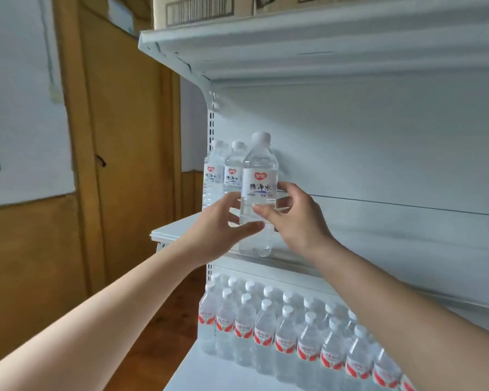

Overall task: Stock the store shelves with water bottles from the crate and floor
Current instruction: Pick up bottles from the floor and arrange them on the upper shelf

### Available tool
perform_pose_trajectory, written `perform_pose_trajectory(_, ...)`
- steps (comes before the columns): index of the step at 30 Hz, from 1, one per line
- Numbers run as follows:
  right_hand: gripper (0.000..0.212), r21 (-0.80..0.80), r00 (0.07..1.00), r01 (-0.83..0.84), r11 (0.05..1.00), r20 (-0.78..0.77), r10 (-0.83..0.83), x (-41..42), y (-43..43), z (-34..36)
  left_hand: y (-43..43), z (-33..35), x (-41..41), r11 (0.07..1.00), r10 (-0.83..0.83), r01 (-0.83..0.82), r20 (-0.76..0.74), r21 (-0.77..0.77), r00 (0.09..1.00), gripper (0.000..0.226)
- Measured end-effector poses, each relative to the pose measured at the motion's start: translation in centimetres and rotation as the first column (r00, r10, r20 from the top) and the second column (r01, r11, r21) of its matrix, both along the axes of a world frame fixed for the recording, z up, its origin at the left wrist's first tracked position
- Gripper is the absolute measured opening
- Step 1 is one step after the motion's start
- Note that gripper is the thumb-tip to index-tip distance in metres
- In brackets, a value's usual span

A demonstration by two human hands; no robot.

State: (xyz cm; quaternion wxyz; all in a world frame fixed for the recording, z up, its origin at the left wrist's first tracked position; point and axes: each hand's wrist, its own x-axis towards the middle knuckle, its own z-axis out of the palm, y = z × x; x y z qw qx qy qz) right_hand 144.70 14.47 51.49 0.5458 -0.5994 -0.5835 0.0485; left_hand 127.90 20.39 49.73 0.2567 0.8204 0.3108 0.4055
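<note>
A clear plastic water bottle (pixel 259 193) with a white screw cap stands between the person's two hands at the front of the middle shelf (pixel 175 231). It is full of clear water, with a ribbed lower body and a white label round its middle. The label shows a red heart logo whose small writing is too blurred to read, and below it the dark blue characters 纯净水 above a thin blue wave line. The finer print beneath cannot be made out.

The bottle is upright, its long axis vertical, cap up and label facing the camera. Its base is level with the shelf surface; whether it is fully set down cannot be told.

The left hand (pixel 220 224) grips the bottle's lower left side, thumb laid across the front below the label. The right hand (pixel 292 215) holds the right side, thumb on the front just under the label and fingers curled round behind.

Just behind and to the left, two matching bottles (pixel 223 176) stand upright at the shelf's left end. On the lower shelf, rows of white-capped bottles with red labels (pixel 294 334) stand packed together. A cardboard box (pixel 198 9) with a barcode sits on the top shelf.
</note>
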Motion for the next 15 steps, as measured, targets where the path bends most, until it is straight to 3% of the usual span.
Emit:
perform_pose_trajectory(6,0.052,-0.088,0.994,0.087,0.992,0.075,-0.08,1.3,7.0,0.1,6.3,-0.9,1.6,0.981,0.133,-0.127,-0.032,0.145,0.991,0.051)
perform_pose_trajectory(11,0.042,-0.174,0.976,0.191,0.966,0.137,-0.168,3.2,12.7,0.0,8.9,-3.3,2.7,0.966,0.209,-0.179,-0.16,0.188,0.965,0.042)
perform_pose_trajectory(15,0.04,-0.19,0.954,0.254,0.948,0.207,-0.215,4.3,15.5,0.0,9.3,-3.7,2.6,0.95,0.215,-0.183,-0.104,0.254,0.971,0.029)
